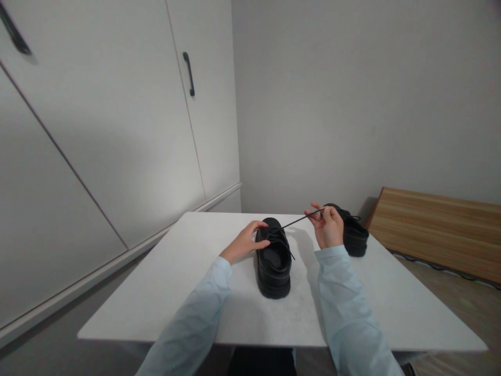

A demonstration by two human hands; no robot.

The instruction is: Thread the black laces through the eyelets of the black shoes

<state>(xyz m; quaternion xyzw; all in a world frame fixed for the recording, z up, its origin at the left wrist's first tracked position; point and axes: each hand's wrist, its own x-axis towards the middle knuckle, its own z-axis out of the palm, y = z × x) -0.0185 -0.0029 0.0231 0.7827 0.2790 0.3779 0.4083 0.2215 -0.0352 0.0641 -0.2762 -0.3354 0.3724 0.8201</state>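
A black lace-up shoe [274, 277] stands on the white table in front of me, its toe pointing away and its heel toward me. My left hand [250, 239] grips the shoe's left side near the lacing, with thumb and fingers spread around the upper. A black shoelace [299, 220] runs taut from the lacing up to the right, where my right hand [329, 227] pinches it above the table. One other lace end hangs over the shoe's right side. Behind my right hand sits a second black shoe [355, 240], partly hidden by it.
The white table [164, 292] spans the area before me. White cabinet doors with dark handles [188, 73] rise at the left, and a grey wall [352, 104] stands behind. A wood-grain panel [438, 230] leans beyond the table's right side, with a cable along its lower edge.
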